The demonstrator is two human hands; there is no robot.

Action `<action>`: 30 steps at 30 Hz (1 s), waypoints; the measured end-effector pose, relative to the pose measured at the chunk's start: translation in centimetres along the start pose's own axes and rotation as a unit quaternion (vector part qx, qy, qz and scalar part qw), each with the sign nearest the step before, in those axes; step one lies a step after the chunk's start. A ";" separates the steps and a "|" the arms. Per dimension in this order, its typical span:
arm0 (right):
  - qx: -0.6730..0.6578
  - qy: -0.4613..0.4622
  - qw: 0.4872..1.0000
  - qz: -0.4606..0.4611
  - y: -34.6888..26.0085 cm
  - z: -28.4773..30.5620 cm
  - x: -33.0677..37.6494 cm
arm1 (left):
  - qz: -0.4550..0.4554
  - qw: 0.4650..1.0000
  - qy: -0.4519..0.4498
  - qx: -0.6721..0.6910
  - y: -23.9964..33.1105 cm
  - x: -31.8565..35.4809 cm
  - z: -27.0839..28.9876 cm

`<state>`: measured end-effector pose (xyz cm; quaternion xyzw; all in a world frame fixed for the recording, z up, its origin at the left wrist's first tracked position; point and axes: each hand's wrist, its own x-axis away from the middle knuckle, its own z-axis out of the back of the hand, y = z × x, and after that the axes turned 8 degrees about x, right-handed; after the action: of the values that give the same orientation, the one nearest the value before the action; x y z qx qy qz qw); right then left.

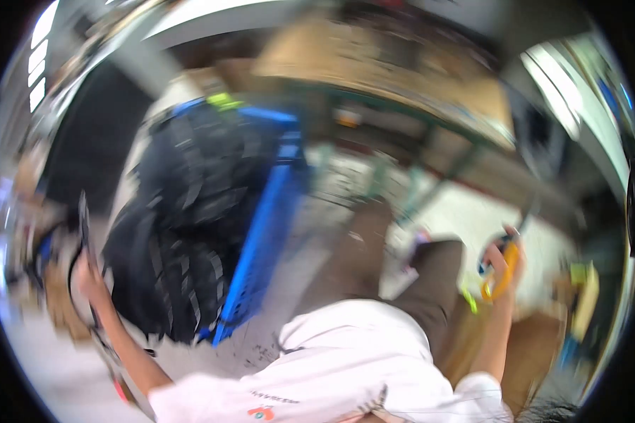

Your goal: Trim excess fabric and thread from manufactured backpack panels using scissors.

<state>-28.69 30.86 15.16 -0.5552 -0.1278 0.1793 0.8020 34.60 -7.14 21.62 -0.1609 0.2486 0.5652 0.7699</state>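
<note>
Motion blurs much of the view. On the right, my right hand (506, 264) is closed around scissors (499, 283) with an orange and dark loop handle, their grey blade pointing up and away. At the far left, my left hand (89, 280) is closed on a thin dark strip-like piece (85, 218), whose upper end stands above the fingers; its kind cannot be made out. Between the hands, nearer the left one, a blue plastic crate (259, 233) holds a heap of black parts (183, 204), smeared by the motion.
A wooden-topped workbench (395, 67) with green legs stands ahead. A cardboard box (536, 345) is by my right arm. Dark panels (92, 134) rise beyond the crate at left. A bright yellow-green item (224, 101) lies at the crate's far end.
</note>
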 end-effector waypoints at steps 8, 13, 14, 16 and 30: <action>0.011 0.337 0.930 -0.146 9.0 13.6 8.3 | 0.043 0.957 -0.286 -0.037 9.5 9.0 -14.3; -0.054 0.454 0.843 -0.283 17.3 21.1 17.4 | -0.081 0.925 -0.348 0.128 21.9 10.5 -20.1; -0.065 0.460 0.830 -0.308 19.5 21.6 18.6 | -0.098 0.917 -0.358 0.149 23.7 10.8 -20.3; -0.064 0.490 0.791 -0.360 24.8 21.9 21.5 | -0.132 0.897 -0.381 0.183 26.8 11.5 -20.8; -0.145 0.542 0.509 -0.653 54.6 13.4 34.4 | -0.245 0.842 -0.466 0.116 50.3 16.4 -16.0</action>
<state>-11.01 74.36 -31.06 -0.4126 -0.0183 -0.7520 0.5137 -12.51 12.92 0.80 0.1565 -0.1232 0.3335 0.9215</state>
